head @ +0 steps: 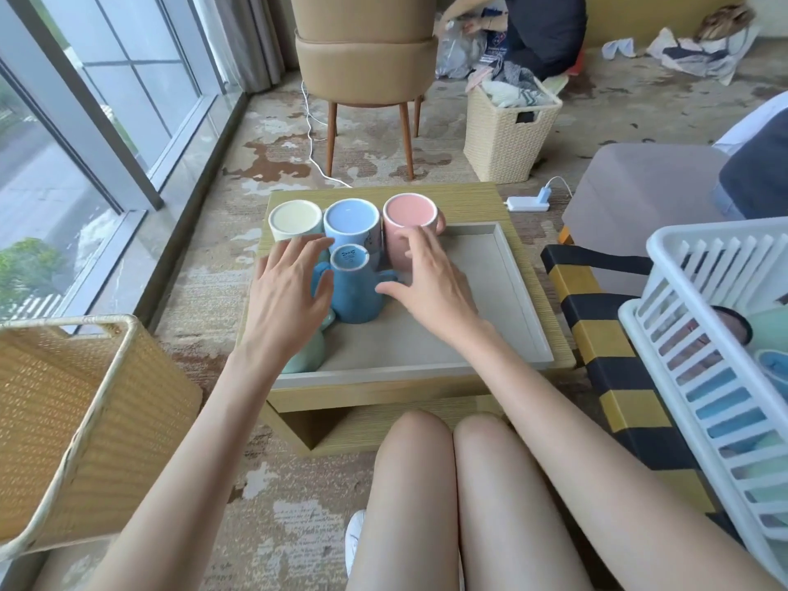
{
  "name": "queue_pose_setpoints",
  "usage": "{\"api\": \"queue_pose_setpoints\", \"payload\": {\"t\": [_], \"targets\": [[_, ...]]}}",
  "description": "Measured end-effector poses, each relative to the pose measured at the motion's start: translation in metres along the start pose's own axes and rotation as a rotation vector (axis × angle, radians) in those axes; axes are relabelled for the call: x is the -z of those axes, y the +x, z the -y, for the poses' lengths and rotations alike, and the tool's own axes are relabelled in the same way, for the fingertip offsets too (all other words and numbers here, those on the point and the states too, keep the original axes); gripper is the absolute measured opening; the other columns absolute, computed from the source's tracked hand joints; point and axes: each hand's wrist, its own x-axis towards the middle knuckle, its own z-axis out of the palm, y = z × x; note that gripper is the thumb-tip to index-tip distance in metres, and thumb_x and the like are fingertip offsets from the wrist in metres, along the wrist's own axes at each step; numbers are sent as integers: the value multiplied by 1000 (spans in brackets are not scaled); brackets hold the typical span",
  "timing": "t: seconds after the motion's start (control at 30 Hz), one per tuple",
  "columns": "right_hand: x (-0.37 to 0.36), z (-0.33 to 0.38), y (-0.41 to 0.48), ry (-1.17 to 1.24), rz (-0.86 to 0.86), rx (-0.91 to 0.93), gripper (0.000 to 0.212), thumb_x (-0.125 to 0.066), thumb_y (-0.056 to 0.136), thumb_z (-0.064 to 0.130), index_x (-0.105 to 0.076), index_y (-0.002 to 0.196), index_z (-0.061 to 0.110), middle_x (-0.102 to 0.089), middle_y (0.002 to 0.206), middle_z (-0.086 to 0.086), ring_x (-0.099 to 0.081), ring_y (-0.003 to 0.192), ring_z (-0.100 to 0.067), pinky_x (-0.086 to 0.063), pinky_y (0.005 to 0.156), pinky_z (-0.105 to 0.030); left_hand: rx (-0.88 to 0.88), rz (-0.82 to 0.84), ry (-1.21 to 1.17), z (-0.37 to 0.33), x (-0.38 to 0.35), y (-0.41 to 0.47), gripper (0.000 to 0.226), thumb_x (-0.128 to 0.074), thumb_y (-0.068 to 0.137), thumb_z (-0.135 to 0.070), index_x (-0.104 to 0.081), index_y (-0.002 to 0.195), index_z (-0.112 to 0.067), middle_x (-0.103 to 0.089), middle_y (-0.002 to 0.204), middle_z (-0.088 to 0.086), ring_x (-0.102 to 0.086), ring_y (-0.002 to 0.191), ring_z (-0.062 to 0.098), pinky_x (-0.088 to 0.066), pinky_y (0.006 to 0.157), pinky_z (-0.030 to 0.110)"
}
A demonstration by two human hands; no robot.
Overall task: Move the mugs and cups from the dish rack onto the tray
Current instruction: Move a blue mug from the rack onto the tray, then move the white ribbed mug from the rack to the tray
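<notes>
Blue mug [354, 292] stands between left hand [290, 287] and right hand [430, 283], each grip spread; dish rack [720, 232] rightward.

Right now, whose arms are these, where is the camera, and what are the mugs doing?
No machine here: a seated person wears one camera on the head, looking down. The left hand and right hand, fingers spread, grip nothing above a tray on a low table. On it stand upside down a cream mug, light blue mug, pink mug and dark blue mug; a mint mug is half hidden by the left arm. The white dish rack at right holds more cups.
</notes>
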Motion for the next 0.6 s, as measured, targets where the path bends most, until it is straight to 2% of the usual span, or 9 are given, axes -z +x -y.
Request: {"api": "queue_pose_setpoints", "payload": {"t": [0.1,0.23,0.4,0.53,0.6], "targets": [[54,-21,-25,-42,-45,-6,51,-72,85,32,-47,128,18,-48,131,3,-59,111,-17,-52,78,-40,-107,-9,-103,-34,-3,14,32,-55,95,-19,-59,127,-16,-61,130,-1,-53,119,27,-39,94,40],[126,-59,-76,-86,-91,-108,39,-70,88,28,-51,120,20,-52,123,6,-60,106,-10,-56,78,-42,-248,29,-232,-96,-18,32,29,-55,93,-13,-62,121,-13,-64,118,6,-55,110,32,-44,87,41],[197,-92,-139,-164,-130,-316,34,-69,88,33,-52,117,29,-54,120,16,-61,101,-7,-55,82,-41,-432,116,-365,-197,-45,31,24,-49,97,-17,-64,115,-13,-66,116,3,-58,111,25,-49,87,41],[240,-109,-179,-275,-112,-410,22,-68,87,39,-55,105,34,-59,109,17,-61,93,-6,-53,76,-36,-549,178,-507,-275,-63,17,27,-47,99,-17,-66,118,-15,-68,114,0,-60,106,20,-50,83,38],[261,-119,-195,-323,-106,-456,20,-68,87,38,-58,104,32,-60,110,16,-60,95,-10,-53,80,-40,-595,218,-548,-307,-71,12,27,-48,99,-18,-67,118,-15,-67,114,0,-59,109,19,-50,84,39]]}}
